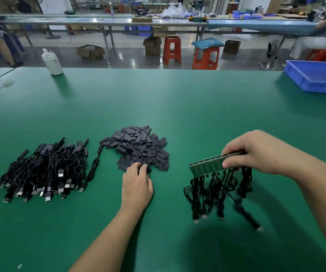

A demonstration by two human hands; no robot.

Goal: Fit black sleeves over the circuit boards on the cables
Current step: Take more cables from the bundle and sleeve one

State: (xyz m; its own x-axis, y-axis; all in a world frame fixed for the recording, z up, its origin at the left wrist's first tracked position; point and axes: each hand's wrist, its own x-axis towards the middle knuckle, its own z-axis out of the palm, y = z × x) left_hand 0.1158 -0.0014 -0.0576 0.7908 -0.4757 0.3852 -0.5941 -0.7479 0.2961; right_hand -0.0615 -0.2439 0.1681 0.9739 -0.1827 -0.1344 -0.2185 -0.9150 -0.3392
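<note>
A heap of flat black sleeves [138, 147] lies in the middle of the green table [178, 99]. My left hand [137, 184] reaches into the heap's near edge, its fingertips pinching a sleeve there. My right hand [256, 152] holds up a row of several joined green circuit boards [207, 165] above the table, thumb and fingers clamping its right end. Black cables [219, 191] with USB plugs dangle from the boards, blurred. At the left lies a pile of sleeved cables [46, 169].
A white bottle [51, 61] stands at the table's far left edge. A blue plastic bin [315, 75] sits at the far right. Rubber bands [6, 84] lie at the far left. Beyond the table are orange stools, cardboard boxes, benches and seated or standing people.
</note>
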